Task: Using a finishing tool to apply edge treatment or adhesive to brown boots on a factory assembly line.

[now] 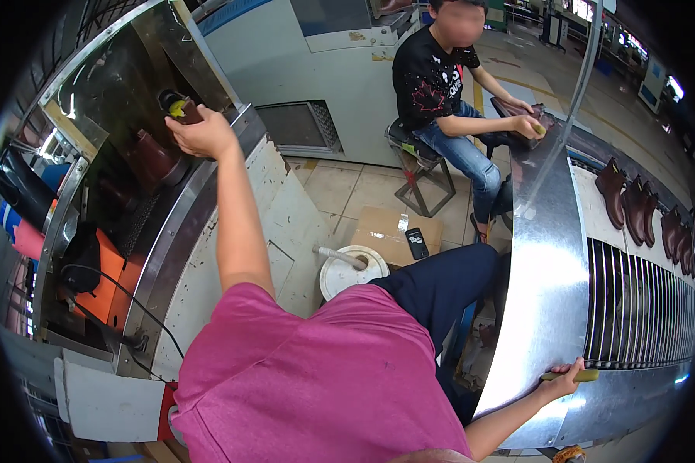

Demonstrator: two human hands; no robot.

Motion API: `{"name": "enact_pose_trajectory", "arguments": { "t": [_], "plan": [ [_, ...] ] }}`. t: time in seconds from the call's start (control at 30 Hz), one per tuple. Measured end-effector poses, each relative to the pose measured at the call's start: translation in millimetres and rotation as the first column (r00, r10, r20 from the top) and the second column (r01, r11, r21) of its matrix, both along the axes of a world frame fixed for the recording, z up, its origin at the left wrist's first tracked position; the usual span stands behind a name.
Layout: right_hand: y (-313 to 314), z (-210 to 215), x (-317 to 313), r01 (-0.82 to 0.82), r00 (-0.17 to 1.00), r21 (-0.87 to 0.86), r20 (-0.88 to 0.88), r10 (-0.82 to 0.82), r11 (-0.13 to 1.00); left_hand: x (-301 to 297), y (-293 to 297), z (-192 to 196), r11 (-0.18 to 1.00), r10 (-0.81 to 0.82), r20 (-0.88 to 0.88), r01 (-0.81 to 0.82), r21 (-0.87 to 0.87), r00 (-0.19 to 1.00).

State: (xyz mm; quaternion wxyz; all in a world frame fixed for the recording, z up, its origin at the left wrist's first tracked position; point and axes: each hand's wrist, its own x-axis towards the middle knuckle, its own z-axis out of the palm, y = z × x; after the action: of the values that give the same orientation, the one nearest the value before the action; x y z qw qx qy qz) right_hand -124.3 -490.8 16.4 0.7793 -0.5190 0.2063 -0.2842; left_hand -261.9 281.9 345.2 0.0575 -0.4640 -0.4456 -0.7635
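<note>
My left hand [205, 136] is closed around a brown boot [192, 115] at the mouth of a metal-edged machine on the left. Something bright yellow and a dark rim show at the boot's far end; my fingers hide part of it. Another brown boot [156, 157] stands just below, inside the machine. Far to the right, my right hand [564, 380] grips an olive-yellow bar [585, 376] over the edge of the metal worktop [534, 309]. Both ends of the bar stick out past my fingers.
Several brown boots [638, 208] stand along the slatted conveyor [633, 301] at right. A co-worker [440, 85] sits on a stool [418, 166], holding a brown boot [544, 123]. A white round lid [340, 272] and a cardboard box [378, 231] bearing a phone [417, 243] are between the stations.
</note>
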Motion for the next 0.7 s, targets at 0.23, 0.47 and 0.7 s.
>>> {"name": "enact_pose_trajectory", "arguments": {
  "t": [0.23,0.47,0.7],
  "plan": [
    [-2.4,0.3,-4.5,0.004,1.0,0.006,-0.004,-0.004,1.0,-41.5,110.2,15.4,0.939,0.252,-0.043,-0.255,-0.232,0.967],
    [-8.7,0.1,-9.7,0.006,1.0,-0.006,-0.027,-0.006,1.0,-27.5,106.0,-4.8,0.979,0.163,-0.187,-0.135,0.154,0.969],
    [-12.9,-0.6,-9.9,0.022,1.0,-0.031,-0.018,-0.023,0.999,80.3,-67.3,-128.5,0.725,-0.342,-0.853,0.689,0.028,0.394]
  ]
}}
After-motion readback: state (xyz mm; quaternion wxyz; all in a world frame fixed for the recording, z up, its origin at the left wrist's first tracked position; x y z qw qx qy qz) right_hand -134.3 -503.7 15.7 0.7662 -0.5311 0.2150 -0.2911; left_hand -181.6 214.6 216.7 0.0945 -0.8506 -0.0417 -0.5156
